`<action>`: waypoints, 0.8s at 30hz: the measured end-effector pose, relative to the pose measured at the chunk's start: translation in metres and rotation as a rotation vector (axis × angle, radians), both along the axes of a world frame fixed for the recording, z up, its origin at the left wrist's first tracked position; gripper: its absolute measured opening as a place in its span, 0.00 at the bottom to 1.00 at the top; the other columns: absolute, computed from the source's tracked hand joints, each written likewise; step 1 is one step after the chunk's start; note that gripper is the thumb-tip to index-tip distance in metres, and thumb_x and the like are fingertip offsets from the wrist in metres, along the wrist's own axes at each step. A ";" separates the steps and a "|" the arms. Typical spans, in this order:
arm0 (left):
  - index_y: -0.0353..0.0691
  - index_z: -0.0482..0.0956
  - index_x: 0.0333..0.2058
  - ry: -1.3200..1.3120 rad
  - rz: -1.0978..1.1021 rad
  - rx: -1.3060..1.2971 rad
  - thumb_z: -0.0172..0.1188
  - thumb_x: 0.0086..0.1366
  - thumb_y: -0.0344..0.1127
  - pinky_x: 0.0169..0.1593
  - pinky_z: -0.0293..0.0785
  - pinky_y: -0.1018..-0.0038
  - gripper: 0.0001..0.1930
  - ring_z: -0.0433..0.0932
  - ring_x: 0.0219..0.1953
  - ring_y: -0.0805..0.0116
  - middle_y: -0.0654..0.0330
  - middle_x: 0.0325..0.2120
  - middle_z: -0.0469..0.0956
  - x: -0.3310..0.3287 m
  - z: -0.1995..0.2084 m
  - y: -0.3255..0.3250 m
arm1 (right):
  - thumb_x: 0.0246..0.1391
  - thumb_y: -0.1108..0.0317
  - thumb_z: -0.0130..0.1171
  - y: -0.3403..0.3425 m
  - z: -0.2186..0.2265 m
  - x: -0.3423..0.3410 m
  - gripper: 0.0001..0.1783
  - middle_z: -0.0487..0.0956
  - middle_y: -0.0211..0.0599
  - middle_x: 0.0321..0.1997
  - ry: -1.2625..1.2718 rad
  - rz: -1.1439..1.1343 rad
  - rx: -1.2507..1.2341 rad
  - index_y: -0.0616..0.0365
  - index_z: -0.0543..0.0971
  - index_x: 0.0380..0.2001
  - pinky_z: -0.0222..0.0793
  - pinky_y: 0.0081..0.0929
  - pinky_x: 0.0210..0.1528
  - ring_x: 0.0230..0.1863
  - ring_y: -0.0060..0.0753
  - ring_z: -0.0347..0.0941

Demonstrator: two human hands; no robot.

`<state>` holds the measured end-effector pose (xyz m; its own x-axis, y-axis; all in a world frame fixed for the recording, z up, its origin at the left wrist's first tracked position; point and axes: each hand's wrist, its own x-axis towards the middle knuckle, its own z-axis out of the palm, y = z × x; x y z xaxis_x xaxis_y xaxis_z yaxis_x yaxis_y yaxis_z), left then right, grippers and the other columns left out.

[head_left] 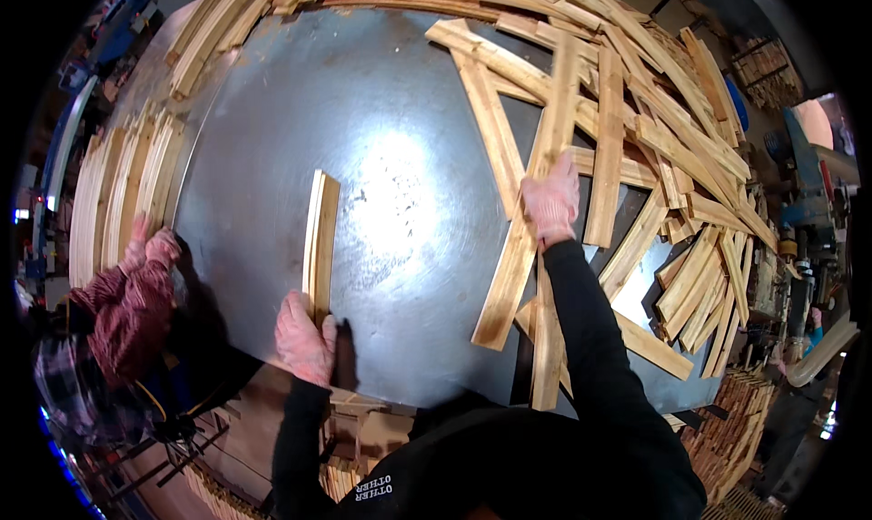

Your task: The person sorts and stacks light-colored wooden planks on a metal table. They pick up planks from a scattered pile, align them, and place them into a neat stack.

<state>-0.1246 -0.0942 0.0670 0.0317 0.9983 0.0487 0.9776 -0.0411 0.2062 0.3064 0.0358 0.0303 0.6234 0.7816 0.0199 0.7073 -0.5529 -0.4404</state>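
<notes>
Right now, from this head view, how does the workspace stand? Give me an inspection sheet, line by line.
Surface: grey metal table, shiny, strong glare near its middle.
Job's things: short board at centre-left; blurred board at centre-right.
Clutter: loose boards heaped crisscross toward the right.
Hands: left hand closed on the short board's near end; right hand gripping the blurred board.
Cables: nothing seen.
Surroundings: co-worker at left, hands at a row of boards; stacked wood at lower right.

The left hand point(306, 340) is gripping low, while the right hand point(552, 200) is gripping farther forward on an outstretched, black-sleeved arm point(595, 329).
</notes>
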 end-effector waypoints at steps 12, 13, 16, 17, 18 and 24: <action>0.37 0.76 0.51 -1.155 0.117 -0.638 0.63 0.63 0.35 0.46 0.77 0.67 0.19 0.82 0.39 0.60 0.52 0.36 0.83 0.148 -0.093 0.033 | 0.51 0.53 0.65 -0.127 -0.010 -0.080 0.52 0.52 0.64 0.75 0.084 0.200 -0.205 0.62 0.53 0.72 0.49 0.44 0.74 0.75 0.65 0.47; 0.37 0.76 0.51 -0.999 0.082 -0.620 0.64 0.62 0.35 0.46 0.77 0.67 0.19 0.81 0.39 0.62 0.53 0.36 0.83 0.146 -0.088 0.026 | 0.49 0.54 0.67 -0.122 -0.007 -0.078 0.55 0.48 0.61 0.77 0.069 0.199 -0.313 0.64 0.51 0.73 0.47 0.43 0.75 0.77 0.61 0.43; 0.37 0.76 0.52 -0.966 0.066 -0.565 0.63 0.61 0.36 0.45 0.76 0.68 0.20 0.80 0.38 0.66 0.55 0.36 0.83 0.139 -0.102 -0.003 | 0.45 0.61 0.64 -0.139 -0.008 -0.083 0.56 0.45 0.66 0.77 0.433 0.088 -0.156 0.58 0.47 0.74 0.50 0.42 0.74 0.77 0.65 0.44; 0.37 0.76 0.52 -0.991 0.090 -0.575 0.63 0.61 0.36 0.45 0.76 0.69 0.20 0.80 0.38 0.66 0.55 0.36 0.83 0.141 -0.104 -0.010 | 0.43 0.64 0.64 -0.145 -0.010 -0.085 0.57 0.44 0.68 0.77 0.553 0.044 -0.101 0.56 0.46 0.75 0.51 0.42 0.74 0.77 0.66 0.44; 0.37 0.76 0.52 -1.022 0.117 -0.585 0.63 0.61 0.35 0.45 0.76 0.69 0.20 0.80 0.38 0.66 0.56 0.36 0.83 0.146 -0.101 -0.016 | 0.43 0.64 0.64 -0.154 -0.009 -0.084 0.58 0.45 0.67 0.76 0.557 0.111 -0.138 0.55 0.45 0.75 0.53 0.42 0.73 0.76 0.66 0.46; 0.34 0.73 0.55 -1.134 0.232 -0.690 0.62 0.63 0.33 0.43 0.76 0.71 0.22 0.78 0.37 0.72 0.59 0.37 0.82 0.136 -0.092 -0.050 | 0.41 0.58 0.71 -0.186 0.040 -0.032 0.62 0.64 0.57 0.66 0.328 0.151 -0.471 0.52 0.46 0.75 0.68 0.43 0.64 0.64 0.61 0.67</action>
<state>0.0111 -0.1443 -0.0251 0.1374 0.8062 -0.5755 0.2258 0.5402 0.8107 0.2741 -0.1498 0.0702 0.4192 0.7401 -0.5259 0.6621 -0.6455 -0.3807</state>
